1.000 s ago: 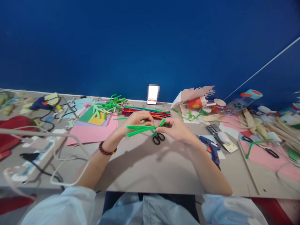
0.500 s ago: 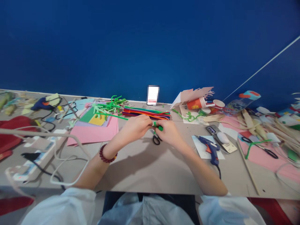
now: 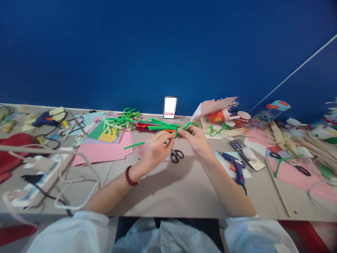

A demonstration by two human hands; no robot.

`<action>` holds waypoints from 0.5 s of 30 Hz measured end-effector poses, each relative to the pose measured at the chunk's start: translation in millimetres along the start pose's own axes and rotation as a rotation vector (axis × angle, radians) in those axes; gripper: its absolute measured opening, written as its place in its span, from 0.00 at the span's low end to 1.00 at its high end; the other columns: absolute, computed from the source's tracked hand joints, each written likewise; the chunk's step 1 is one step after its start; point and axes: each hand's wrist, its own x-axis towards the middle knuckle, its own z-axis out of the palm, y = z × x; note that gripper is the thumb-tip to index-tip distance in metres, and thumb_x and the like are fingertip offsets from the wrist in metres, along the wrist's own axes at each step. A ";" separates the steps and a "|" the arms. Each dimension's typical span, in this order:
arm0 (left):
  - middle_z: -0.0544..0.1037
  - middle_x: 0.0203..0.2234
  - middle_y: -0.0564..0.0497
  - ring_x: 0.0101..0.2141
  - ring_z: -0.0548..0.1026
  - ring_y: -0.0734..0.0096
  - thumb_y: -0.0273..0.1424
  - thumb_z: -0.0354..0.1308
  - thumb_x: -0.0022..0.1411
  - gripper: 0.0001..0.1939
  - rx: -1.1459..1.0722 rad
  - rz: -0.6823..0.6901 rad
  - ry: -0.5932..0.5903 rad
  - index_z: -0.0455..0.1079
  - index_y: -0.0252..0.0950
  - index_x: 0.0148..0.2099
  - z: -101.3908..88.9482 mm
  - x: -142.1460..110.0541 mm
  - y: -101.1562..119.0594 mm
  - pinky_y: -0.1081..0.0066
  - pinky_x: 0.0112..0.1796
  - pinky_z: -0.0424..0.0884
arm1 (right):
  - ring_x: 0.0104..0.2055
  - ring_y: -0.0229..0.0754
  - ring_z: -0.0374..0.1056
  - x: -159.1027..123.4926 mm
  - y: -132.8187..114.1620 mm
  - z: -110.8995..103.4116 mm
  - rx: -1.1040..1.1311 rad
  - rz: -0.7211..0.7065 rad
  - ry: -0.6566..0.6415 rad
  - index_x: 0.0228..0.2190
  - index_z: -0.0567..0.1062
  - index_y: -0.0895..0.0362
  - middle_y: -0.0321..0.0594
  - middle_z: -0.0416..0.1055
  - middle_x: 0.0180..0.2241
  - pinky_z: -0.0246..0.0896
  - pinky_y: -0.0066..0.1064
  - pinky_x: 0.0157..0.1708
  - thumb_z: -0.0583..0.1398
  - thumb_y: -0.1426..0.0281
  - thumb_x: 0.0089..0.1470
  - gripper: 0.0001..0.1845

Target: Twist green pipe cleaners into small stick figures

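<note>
Several green pipe cleaners (image 3: 163, 123) are held in a bundle between my two hands, in front of the pile of coloured pipe cleaners. My left hand (image 3: 158, 146) is closed with the fingertips pinching at the bundle; one green strand (image 3: 134, 145) sticks out to its left. Thumb and fingers of my right hand (image 3: 196, 138) pinch the bundle's other end, where a green tip points up to the right. Just below the hands lie scissors (image 3: 177, 156) with black handles, their blades partly hidden. Red, blue and orange pipe cleaners (image 3: 142, 126) lie behind the left hand.
At left are pink paper (image 3: 102, 153), twisted green pipe cleaners (image 3: 129, 116) and a power strip (image 3: 43, 181) with loose cables. A phone (image 3: 170, 107) leans on the blue wall. At right lie a glue gun (image 3: 237, 167), a wooden stick (image 3: 277, 188) and another phone (image 3: 238, 146).
The hands have risen slightly and turned, and the green bundle now shows pointing left over the coloured pile. The left hand's fingers have shifted, and the scissors' handles are more exposed.
</note>
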 end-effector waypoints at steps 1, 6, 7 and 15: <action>0.79 0.29 0.49 0.28 0.73 0.74 0.30 0.56 0.62 0.06 -0.032 -0.025 0.001 0.74 0.37 0.36 1.0 0.6 -1.7 0.72 0.32 0.70 | 0.27 0.38 0.69 0.3 -0.1 -0.8 0.050 0.034 -0.017 0.23 0.74 0.57 0.36 0.73 0.24 0.67 0.33 0.34 0.70 0.56 0.35 0.18; 0.80 0.26 0.48 0.27 0.75 0.70 0.38 0.61 0.57 0.11 -0.385 -0.362 -0.166 0.76 0.35 0.31 3.3 11.8 -13.1 0.72 0.27 0.71 | 0.26 0.36 0.69 0.5 -4.2 -7.3 0.176 0.189 -0.159 0.23 0.74 0.57 0.35 0.72 0.23 0.68 0.32 0.35 0.71 0.58 0.34 0.19; 0.80 0.25 0.48 0.26 0.75 0.70 0.39 0.62 0.55 0.12 -0.467 -0.421 -0.213 0.76 0.35 0.31 2.8 14.7 -15.8 0.72 0.26 0.71 | 0.26 0.35 0.69 0.7 -4.8 -8.3 0.184 0.223 -0.188 0.23 0.74 0.57 0.34 0.72 0.23 0.68 0.32 0.35 0.72 0.59 0.34 0.19; 0.81 0.29 0.47 0.30 0.77 0.67 0.39 0.65 0.52 0.10 -0.509 -0.325 -0.431 0.77 0.36 0.29 -22.4 35.9 -40.0 0.70 0.31 0.72 | 0.26 0.36 0.69 -1.7 -3.6 -6.4 0.059 0.255 -0.365 0.23 0.74 0.59 0.35 0.72 0.23 0.66 0.31 0.31 0.70 0.61 0.36 0.16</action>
